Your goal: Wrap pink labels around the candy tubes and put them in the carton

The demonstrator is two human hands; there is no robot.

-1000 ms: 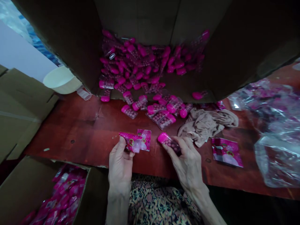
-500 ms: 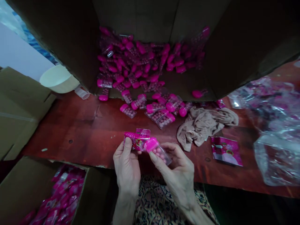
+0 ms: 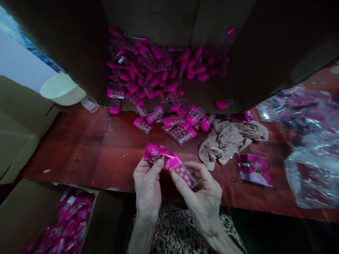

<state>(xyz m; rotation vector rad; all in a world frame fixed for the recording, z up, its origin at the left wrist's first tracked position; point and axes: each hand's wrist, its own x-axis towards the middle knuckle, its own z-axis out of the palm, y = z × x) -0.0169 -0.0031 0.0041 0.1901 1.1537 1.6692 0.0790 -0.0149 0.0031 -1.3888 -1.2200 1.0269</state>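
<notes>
The room is dim, and the brightest patch is the pale wall (image 3: 18, 60) at far left. The box (image 3: 278, 60) casts deep shadow overhead, the plastic bag (image 3: 309, 176) throws glare, and the table (image 3: 79, 148) bends toward the edges. The left hand (image 3: 147, 192), right hand (image 3: 203, 201), packet (image 3: 156, 153) and tube (image 3: 182, 171) look fairly sharp.

One left hand (image 3: 147, 188), one right hand (image 3: 202, 199), one held tube (image 3: 182, 171), one held packet (image 3: 156, 152), one second packet (image 3: 254, 170), one desk (image 3: 79, 151), dozens of loose tubes (image 3: 159, 72).
</notes>
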